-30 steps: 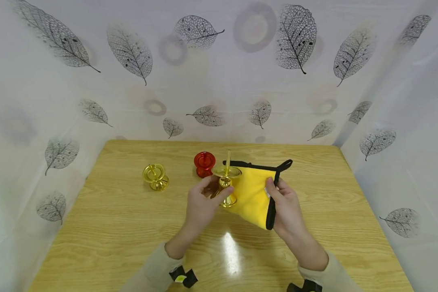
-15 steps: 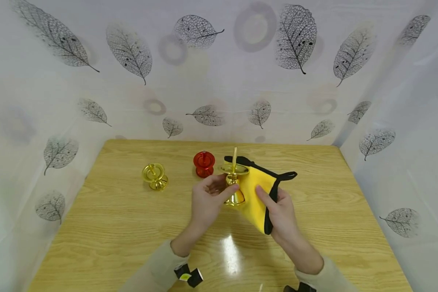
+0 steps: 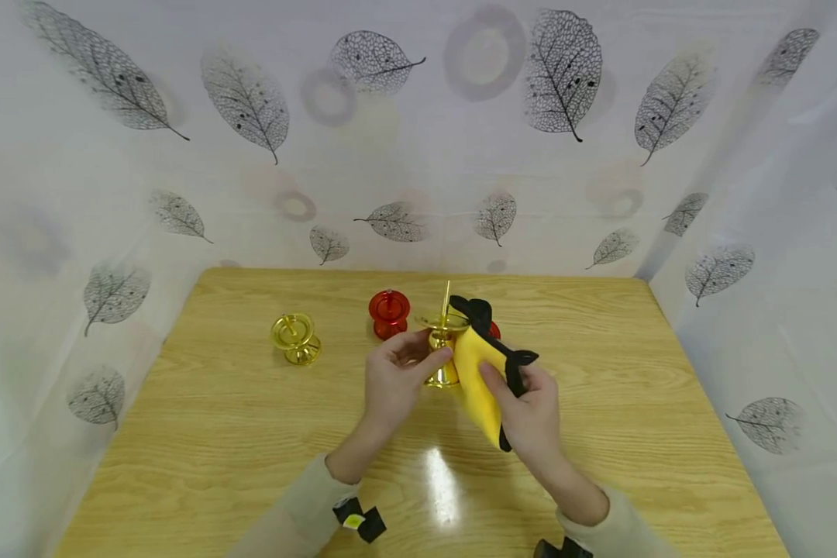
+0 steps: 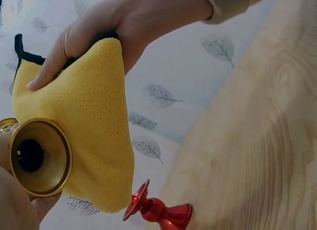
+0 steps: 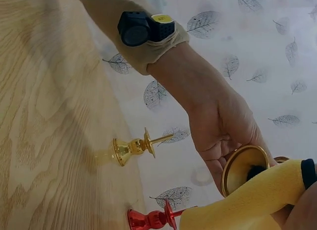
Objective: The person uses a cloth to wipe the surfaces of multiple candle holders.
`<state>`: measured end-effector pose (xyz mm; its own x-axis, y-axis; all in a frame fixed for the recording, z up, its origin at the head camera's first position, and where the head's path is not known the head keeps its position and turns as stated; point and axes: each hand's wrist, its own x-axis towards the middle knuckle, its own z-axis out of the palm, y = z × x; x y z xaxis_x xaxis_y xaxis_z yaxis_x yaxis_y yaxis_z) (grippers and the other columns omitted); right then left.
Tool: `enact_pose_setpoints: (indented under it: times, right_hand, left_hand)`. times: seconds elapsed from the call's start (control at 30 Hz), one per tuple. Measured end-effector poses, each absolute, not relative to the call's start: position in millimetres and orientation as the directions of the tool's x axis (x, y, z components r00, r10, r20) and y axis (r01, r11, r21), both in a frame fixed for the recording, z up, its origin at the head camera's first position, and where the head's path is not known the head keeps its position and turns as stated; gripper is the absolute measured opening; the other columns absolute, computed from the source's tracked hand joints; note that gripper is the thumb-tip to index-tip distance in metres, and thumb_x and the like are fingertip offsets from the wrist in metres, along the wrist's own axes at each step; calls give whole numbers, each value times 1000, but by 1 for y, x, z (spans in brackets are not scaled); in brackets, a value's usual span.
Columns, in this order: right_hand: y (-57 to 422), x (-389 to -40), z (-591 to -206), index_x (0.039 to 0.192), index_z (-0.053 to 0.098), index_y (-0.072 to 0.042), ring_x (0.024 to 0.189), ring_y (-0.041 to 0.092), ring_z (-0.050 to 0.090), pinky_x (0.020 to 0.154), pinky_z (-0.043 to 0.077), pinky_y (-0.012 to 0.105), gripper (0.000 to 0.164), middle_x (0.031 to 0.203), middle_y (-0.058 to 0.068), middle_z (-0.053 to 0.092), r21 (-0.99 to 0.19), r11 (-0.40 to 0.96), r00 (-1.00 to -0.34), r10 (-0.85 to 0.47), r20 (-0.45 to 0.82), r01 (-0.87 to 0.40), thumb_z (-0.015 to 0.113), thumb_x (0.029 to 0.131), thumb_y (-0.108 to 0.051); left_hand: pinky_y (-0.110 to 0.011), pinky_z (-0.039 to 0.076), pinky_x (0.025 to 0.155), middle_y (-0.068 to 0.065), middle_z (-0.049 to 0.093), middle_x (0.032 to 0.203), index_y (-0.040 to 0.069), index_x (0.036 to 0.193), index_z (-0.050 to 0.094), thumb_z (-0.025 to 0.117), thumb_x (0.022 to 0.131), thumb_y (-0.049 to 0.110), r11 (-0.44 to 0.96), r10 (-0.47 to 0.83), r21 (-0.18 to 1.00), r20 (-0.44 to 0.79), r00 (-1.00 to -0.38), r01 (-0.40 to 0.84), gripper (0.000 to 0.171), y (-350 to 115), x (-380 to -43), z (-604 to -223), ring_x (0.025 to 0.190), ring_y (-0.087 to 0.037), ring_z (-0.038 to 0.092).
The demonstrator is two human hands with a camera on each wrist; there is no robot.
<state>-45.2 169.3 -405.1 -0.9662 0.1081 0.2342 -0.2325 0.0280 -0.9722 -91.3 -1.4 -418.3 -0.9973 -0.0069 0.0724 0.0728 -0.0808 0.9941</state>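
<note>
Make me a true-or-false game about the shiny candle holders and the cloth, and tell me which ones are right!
1. The left hand is holding a gold candle holder. True.
2. The right hand is holding a blue cloth. False: it is holding a yellow cloth.
3. The cloth has black trim. True.
4. The other gold candle holder is lying on its side. False: it is standing upright on the table.
5. A red candle holder is standing on the table. True.
6. That is the only red one. False: a second red candle holder shows partly behind the cloth.
</note>
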Motion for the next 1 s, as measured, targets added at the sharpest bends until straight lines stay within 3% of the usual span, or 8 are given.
enact_pose_setpoints:
  times: [0.1,0.2,0.4,0.5,0.63,0.8,0.9,1.0]
  right_hand:
    - [167,-45,-407,126,59,1,79,13,72,64,59,26,35,112,-1,72,-920,58,-916,81,392,-389,58,91,7]
    - [164,-46,-409,129,57,2,85,11,71,69,59,23,39,119,2,68,-885,59,-884,61,464,-461,55,91,12]
    - [161,-49,-411,124,61,0,82,7,70,67,58,21,35,112,18,67,-859,159,-861,79,502,-486,58,90,10]
    - [162,-53,-415,116,64,2,72,2,67,59,56,18,28,101,24,69,-860,223,-863,118,491,-459,61,88,9]
    - [166,-59,-420,106,66,6,61,-1,62,51,52,17,20,89,25,69,-865,276,-873,140,468,-419,63,87,10]
    - [166,-61,-423,100,65,6,59,2,62,50,51,17,15,84,23,68,-872,246,-870,157,467,-424,63,86,10]
    - [165,-60,-423,97,66,4,52,2,58,44,47,16,13,75,19,66,-847,251,-841,169,514,-468,65,85,10]
    - [164,-58,-421,101,70,5,45,0,52,41,43,14,21,73,19,69,-784,295,-787,139,601,-546,65,83,14]
  left_hand:
    - [-28,60,73,-15,73,93,6,99,74,85,74,19,-83,-11,994,72,-997,73,30,-2,-93,-420,83,-16,70]
    - [-28,60,73,-15,73,94,5,99,73,85,74,19,-92,-1,993,69,-998,68,31,-2,-93,-422,83,-16,70]
    - [-28,60,69,-17,73,92,4,99,72,84,75,16,-113,21,990,84,-996,81,29,-1,-88,-421,79,-14,70]
    - [-30,61,69,-20,72,92,2,97,71,84,74,11,-144,39,983,118,-992,111,28,1,-84,-419,79,-14,70]
    - [-31,61,70,-22,70,91,1,97,71,84,73,9,-165,79,977,146,-986,131,28,3,-78,-415,79,-13,69]
    - [-30,61,70,-20,71,90,2,96,71,85,73,13,-144,67,982,130,-989,119,28,5,-76,-414,79,-14,68]
    - [-29,61,70,-18,71,91,3,97,71,84,74,15,-128,40,986,114,-993,108,29,5,-79,-417,79,-14,68]
    - [-28,61,70,-17,72,93,3,99,71,84,74,16,-115,22,988,109,-994,106,31,4,-83,-420,80,-14,68]
